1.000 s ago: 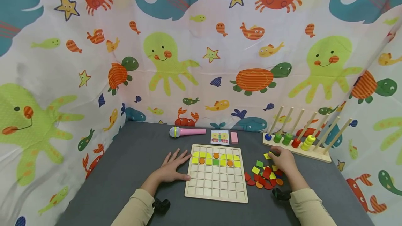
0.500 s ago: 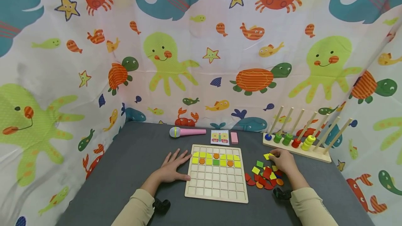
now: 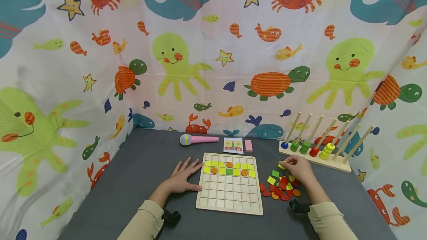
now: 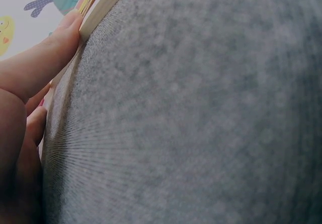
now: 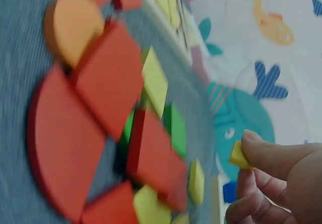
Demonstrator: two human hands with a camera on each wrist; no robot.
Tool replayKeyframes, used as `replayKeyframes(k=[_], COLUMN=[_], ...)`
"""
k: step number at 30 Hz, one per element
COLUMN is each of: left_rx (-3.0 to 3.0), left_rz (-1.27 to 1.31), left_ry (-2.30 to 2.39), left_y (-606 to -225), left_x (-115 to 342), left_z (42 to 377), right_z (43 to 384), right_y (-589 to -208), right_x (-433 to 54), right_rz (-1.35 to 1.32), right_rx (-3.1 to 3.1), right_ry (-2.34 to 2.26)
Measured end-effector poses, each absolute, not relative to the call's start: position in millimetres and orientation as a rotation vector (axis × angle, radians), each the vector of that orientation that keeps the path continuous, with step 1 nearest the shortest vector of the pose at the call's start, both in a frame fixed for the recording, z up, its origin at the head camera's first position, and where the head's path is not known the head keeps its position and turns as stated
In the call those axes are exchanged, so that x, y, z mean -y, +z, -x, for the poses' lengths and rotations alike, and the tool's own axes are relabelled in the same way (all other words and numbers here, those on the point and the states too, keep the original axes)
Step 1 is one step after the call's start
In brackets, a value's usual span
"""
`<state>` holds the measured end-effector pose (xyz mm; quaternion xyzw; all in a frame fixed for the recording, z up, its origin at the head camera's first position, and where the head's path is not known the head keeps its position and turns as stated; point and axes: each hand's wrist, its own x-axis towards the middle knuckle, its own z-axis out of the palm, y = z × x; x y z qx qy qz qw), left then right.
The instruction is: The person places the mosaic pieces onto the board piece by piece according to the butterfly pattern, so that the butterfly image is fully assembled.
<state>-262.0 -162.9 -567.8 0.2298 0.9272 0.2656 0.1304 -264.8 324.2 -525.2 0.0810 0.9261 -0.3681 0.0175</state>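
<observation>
In the head view my right hand [image 3: 300,169] pinches a small yellow tile [image 3: 281,166] between thumb and fingers, over the far side of a pile of coloured pieces. The right wrist view shows that yellow tile [image 5: 238,154] tilted, with part of it hidden by the thumb. My left hand [image 3: 182,179] lies spread on the table, its thumb and fingertips at the left edge of a wooden grid board [image 3: 230,197]. Yellow tiles, orange discs and one green square [image 3: 229,172] fill two upper rows. Seen from the left wrist, the thumb [image 4: 48,55] touches the board's edge [image 4: 103,10].
The pile holds red pieces [image 5: 113,78], a green square [image 3: 275,173] and orange discs [image 3: 296,193]. Behind the board are a pink toy microphone [image 3: 201,139], a pattern card [image 3: 233,145] and a pink block [image 3: 248,146]. A peg stand with rings [image 3: 343,165] stands back right.
My right hand has shifted slightly left with the yellow tile, which now looks more tilted. The left hand stays at the board's edge.
</observation>
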Motion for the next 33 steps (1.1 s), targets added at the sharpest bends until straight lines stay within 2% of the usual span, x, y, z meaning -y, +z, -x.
replayKeyframes(k=[20, 33], left_rx=[-2.690, -2.672], left_rz=[-0.689, -0.697], left_ry=[0.825, 0.839], left_y=[-572.9, -569.9], left_x=[163.4, 163.2], left_z=[263.1, 261.4], right_z=[259.5, 252.2], right_y=[-506.9, -507.1], right_x=[-246.4, -195.6], right_rz=[-0.174, 0.032], right_rx=[-2.793, -2.804], right_ry=[-1.361, -1.411])
